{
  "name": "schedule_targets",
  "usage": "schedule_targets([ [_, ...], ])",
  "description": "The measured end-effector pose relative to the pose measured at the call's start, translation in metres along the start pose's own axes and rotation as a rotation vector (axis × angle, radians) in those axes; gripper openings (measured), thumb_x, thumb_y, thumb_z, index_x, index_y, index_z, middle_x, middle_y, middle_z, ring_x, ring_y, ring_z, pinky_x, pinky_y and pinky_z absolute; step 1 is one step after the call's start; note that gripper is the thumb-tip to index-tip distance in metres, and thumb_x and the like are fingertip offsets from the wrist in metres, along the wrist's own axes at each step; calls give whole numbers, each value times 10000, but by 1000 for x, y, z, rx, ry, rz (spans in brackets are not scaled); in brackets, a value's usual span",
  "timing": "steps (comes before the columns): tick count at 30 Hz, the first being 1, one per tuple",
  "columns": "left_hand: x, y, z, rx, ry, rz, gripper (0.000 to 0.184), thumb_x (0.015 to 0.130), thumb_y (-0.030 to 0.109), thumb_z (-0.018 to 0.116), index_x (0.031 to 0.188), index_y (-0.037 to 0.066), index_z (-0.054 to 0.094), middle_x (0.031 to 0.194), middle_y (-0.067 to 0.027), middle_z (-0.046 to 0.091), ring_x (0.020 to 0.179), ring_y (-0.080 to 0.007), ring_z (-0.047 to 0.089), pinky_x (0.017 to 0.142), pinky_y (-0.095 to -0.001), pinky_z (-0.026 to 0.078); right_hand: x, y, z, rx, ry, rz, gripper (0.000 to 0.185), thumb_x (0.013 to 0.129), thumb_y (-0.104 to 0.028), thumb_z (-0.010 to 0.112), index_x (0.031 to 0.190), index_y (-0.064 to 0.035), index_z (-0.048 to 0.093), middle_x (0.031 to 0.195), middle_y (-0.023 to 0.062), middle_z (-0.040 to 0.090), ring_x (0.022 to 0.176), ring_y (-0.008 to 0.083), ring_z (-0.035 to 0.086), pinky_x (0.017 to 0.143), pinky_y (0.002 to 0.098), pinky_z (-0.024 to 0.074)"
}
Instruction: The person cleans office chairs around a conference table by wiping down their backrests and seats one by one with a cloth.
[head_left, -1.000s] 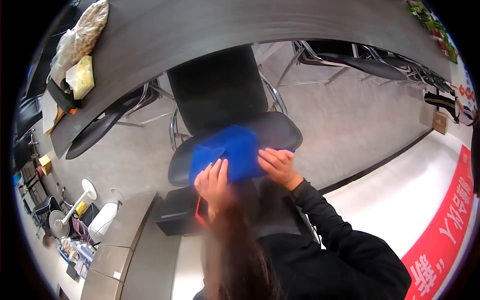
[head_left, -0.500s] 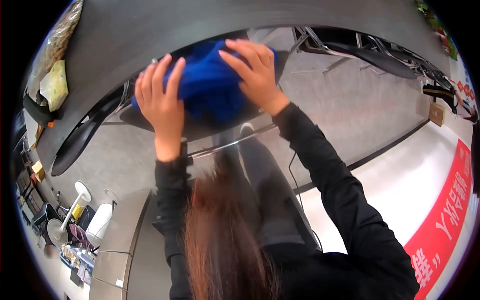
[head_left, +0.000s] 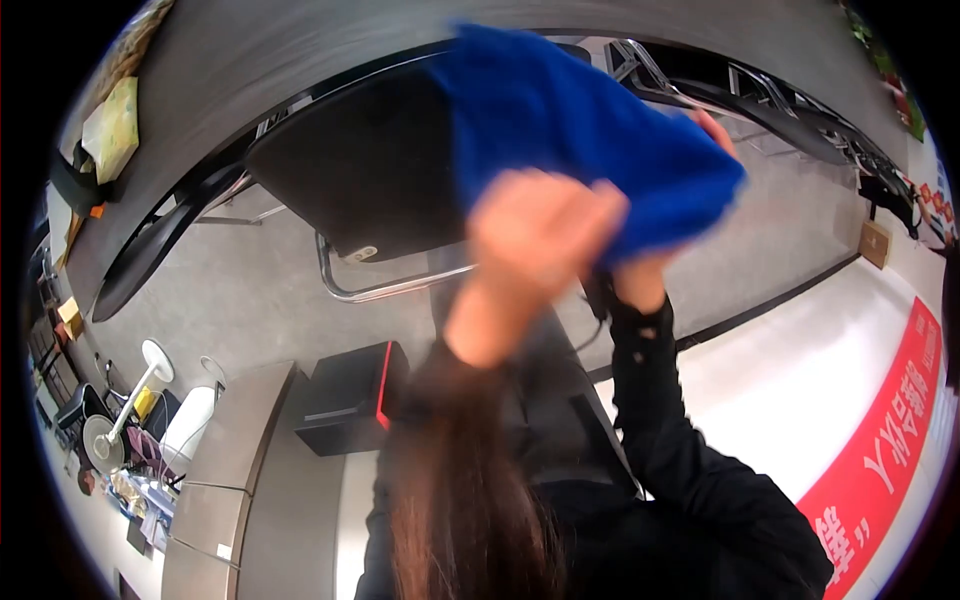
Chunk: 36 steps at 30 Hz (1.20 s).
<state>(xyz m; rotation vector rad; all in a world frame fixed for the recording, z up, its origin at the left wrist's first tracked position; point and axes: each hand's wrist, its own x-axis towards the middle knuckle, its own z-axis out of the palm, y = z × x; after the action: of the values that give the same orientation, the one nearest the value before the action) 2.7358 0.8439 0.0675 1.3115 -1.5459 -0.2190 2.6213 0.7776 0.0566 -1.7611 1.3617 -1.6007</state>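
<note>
The blue cloth [head_left: 600, 140] is up in front of the right part of the black chair [head_left: 360, 160]. The right hand [head_left: 648, 272] holds it; the left hand [head_left: 540, 228] is curled by it, too blurry to tell if it grips. Left of the chair, a clear bag [head_left: 128, 48] has brown things inside. Right of the chair, a red banner [head_left: 880, 440] says "合伙人".

Yellow pack [head_left: 112, 130] on a dark table [head_left: 290, 40]; red banner [head_left: 880, 460] at right; cardboard box [head_left: 874, 244] near it.

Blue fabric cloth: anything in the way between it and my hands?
Nothing visible stands in the way: your blurred bare left hand overlaps the blue fabric cloth near its lower edge, and the cloth itself partly covers your bare right hand.
</note>
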Motion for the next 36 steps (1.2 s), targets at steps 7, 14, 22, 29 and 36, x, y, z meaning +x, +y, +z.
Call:
schedule_targets([
  [7,-31,60,64,-233,-196,-368,475,663,81,670,1126,57,568,856,-76,542,689,-246,613,547,-322,493,-59,48,-108,488,-100,945,237,972,-191,473,1154,-48,523,1052,64,592,995,189,584,899,331,468],
  [14,-36,-28,23,22,-39,-564,375,623,-30,582,986,48,528,903,-148,545,783,-381,586,632,-445,484,-15,32,33,-72,-28,126,400,966,-195,459,1326,-26,418,1322,141,437,1176,244,499,1016,374,402],
  [22,-91,-139,-96,609,307,-761,177,710,13,555,880,-23,523,838,-179,534,827,-365,545,771,-410,435,-67,5,187,-166,-602,-637,615,726,-183,629,1325,-165,496,1388,30,470,1333,229,389,974,498,354],
  [29,-137,-180,-116,315,426,-1320,224,865,135,505,926,-73,560,844,-240,607,774,-384,603,719,-438,468,-92,-3,209,-22,-723,-747,558,850,-168,512,1402,-199,438,1485,12,392,1384,175,346,1053,401,280],
  [36,-46,-106,8,485,198,-734,153,781,49,518,911,-31,520,923,-223,512,889,-434,516,778,-507,413,-31,71,95,-395,-627,-346,936,594,-160,749,1449,-158,368,1508,76,336,1416,293,267,1030,487,327],
])
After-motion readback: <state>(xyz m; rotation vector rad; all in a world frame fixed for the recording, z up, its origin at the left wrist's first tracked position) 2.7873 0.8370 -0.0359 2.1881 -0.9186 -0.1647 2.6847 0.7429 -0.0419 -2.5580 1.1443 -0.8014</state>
